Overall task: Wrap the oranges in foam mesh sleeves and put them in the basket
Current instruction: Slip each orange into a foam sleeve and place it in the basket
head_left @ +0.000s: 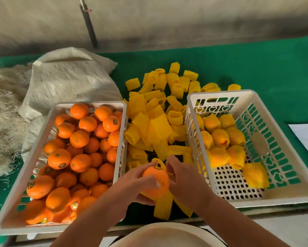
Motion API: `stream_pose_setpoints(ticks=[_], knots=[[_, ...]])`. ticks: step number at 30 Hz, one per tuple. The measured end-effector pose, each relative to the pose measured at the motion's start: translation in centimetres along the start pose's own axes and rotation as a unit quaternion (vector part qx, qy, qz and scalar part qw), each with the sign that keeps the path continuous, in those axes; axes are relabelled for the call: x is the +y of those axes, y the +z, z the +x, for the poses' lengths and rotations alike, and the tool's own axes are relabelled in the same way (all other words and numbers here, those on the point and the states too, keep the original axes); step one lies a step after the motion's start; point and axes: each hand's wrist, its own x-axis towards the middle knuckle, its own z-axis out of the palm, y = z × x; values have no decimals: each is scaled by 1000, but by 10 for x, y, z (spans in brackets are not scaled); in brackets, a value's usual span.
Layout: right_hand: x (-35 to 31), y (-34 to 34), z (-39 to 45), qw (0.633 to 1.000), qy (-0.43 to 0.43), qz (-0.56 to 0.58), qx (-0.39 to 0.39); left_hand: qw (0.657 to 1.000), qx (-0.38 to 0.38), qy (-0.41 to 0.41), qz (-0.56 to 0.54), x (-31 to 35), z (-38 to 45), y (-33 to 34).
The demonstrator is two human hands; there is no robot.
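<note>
My left hand (132, 182) grips an orange (156, 182) at the table's front, between the two baskets. A yellow foam mesh sleeve (164, 205) is partly over the orange and hangs below it. My right hand (182, 177) pinches the sleeve's edge at the orange's right side. The white basket on the left (89, 104) is full of bare oranges (78, 150). The white basket on the right (221, 92) holds several wrapped oranges (221, 139) along its left and far side.
A heap of loose yellow sleeves (158, 111) lies on the green table cover (256, 68) between and behind the baskets. A woven sack (69, 77) and straw-like fibre (3, 122) lie at the left. A dark pole (89, 25) leans on the wall.
</note>
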Motion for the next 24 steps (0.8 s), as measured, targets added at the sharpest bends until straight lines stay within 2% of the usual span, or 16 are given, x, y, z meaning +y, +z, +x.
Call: stream_pose_setpoints(ticks=[3, 7, 9, 11, 14, 16, 18, 20, 22, 24], knots=[[-1, -4, -2, 1000, -20, 3, 1, 1000, -5, -3, -7, 7, -1, 10], [3, -11, 1, 999, -11, -9, 38, 997, 26, -66, 0, 6, 3, 16], [8, -14, 3, 998, -16, -50, 16, 994, 45, -78, -59, 5, 6, 13], [13, -17, 0, 996, -38, -69, -35, 981, 68, -81, -163, 8, 11, 4], [19, -16, -7, 977, -99, -144, -118, 928, 49, -76, -360, 17, 21, -6], [23, -14, -10, 963, -121, -189, -149, 913, 55, -61, -399, 19, 28, -7], [25, -11, -7, 963, -89, -202, -152, 919, 93, -41, -382, 16, 32, -2], [24, -12, 0, 977, -24, -162, -134, 938, 126, 1, -322, 8, 37, 8], [20, -18, 6, 992, 37, -72, -101, 968, 149, 39, -196, -3, 40, 17], [16, -26, 9, 996, 51, -24, -69, 980, 175, 69, -66, -10, 39, 22]])
